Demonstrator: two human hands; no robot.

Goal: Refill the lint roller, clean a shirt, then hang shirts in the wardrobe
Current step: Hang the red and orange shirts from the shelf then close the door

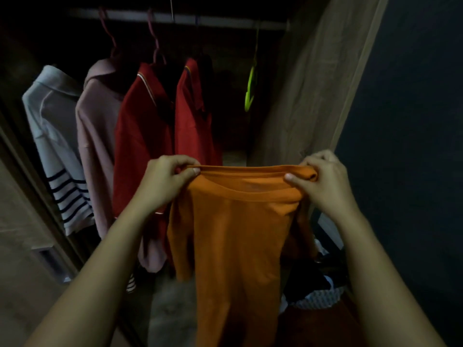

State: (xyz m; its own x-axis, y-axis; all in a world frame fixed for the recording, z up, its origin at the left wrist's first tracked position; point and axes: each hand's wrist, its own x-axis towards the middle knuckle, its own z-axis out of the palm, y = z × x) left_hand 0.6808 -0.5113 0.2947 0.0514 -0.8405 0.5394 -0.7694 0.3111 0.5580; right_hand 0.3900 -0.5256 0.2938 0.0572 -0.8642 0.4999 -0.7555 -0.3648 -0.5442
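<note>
Both grips on orange shirt (233, 221); hem cropped

An orange shirt (233, 234) hangs limp, its neckline stretched level before four shirts hanging in the wardrobe (295, 108).

We note dim light: an open wardrobe with wood-grain side panel (308, 101), metal rail (225, 21) overhead, dark wall (413, 121) at right.

Home bedroom wardrobe (295, 101), dim interior, shirts (142, 136) hanging from a rail (225, 22), spare green hanger (250, 88)
</note>
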